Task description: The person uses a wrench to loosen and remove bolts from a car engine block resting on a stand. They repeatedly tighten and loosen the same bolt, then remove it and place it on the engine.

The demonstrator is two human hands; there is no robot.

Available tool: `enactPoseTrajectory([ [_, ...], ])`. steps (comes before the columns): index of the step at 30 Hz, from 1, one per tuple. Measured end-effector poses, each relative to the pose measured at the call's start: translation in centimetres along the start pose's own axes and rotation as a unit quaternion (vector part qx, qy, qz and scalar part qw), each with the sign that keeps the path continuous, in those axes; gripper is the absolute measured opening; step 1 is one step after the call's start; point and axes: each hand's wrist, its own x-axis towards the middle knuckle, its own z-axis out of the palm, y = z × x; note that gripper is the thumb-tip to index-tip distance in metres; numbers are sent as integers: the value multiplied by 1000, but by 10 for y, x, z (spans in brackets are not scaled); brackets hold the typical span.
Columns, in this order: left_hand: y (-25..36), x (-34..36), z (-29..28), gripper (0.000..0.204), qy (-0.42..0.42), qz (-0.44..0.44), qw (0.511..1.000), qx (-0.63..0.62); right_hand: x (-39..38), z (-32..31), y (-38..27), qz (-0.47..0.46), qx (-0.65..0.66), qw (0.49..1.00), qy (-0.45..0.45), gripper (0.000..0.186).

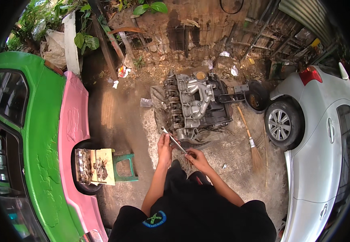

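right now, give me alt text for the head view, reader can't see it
A person's left hand and right hand hold a long metal tool in front of an engine on the ground. A green and pink vehicle stands left, a silver car right; a broom lies between engine and car.

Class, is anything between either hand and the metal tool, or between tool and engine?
Nothing visible is: the left hand and right hand hold the metal tool, and no obstacle shows between it and the engine.
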Motion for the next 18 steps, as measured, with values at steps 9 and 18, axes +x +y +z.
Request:
enactPoseTrajectory([
  [9,25,79,39,28,1,-44,992,-117,73,-35,-63,-55,-19,998,11,20],
  [18,30,149,81,37,54,-127,986,88,162,-146,-121,-113,-20,989,97,22],
])
